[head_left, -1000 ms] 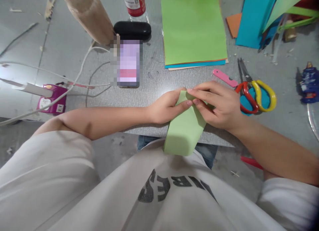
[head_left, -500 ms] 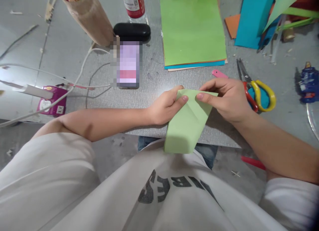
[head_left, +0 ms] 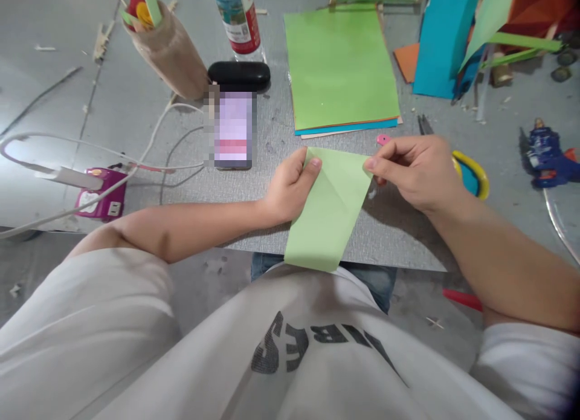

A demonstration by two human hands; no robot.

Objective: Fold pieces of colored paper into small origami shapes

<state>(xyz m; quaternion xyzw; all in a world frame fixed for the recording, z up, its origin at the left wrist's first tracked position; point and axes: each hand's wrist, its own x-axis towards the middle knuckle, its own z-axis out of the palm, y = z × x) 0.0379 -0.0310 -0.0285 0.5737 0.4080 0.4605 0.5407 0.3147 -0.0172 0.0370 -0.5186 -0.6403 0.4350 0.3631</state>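
Observation:
A light green paper [head_left: 328, 211] hangs over the table's front edge, its lower end in front of the white shirt. My left hand [head_left: 292, 184] grips its upper left edge, thumb on top and fingers behind. At the upper right corner, my right hand [head_left: 414, 169] pinches the paper between thumb and fingers. A pink-handled tool [head_left: 383, 140] lies just beyond my right hand, partly covered by it. Scissors with a yellow handle [head_left: 483, 181] are partly hidden behind the same hand.
A stack of coloured sheets [head_left: 342, 69] lies ahead, with a blue paper piece [head_left: 441, 45] to its right. Phone [head_left: 233, 130], black case [head_left: 239, 75], vase [head_left: 170, 57] and bottle [head_left: 238, 21] stand or lie left. Glue gun [head_left: 546, 157] far right; purple socket [head_left: 102, 193] with cables far left.
My right hand has slid out to the paper's right corner, and the paper's top lies flatter and wider between my hands. The view has shifted slightly.

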